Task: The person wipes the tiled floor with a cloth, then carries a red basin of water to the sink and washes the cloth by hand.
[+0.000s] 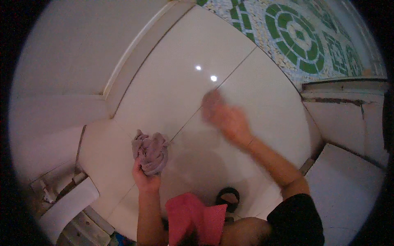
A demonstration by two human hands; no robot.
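My left hand [147, 178] holds a bunched greyish-mauve cloth [151, 155] over the pale tiled floor [181, 92], at the left of centre. Right of centre, my right hand [231, 121] is blurred and stretched forward over a tile joint. Something brownish-pink [213, 103] shows at its fingers; the blur hides whether it is a cloth. A pink-red textured fabric [197, 215] lies at my body, near the bottom edge.
A white door or panel [67, 49] rises at the left. Green-and-white patterned flooring [295, 37] borders the tiles at the upper right. A pale box-like surface [341, 190] stands at the right, and a white ledge [74, 196] at the lower left. A dark round band [236, 196] is near my knee.
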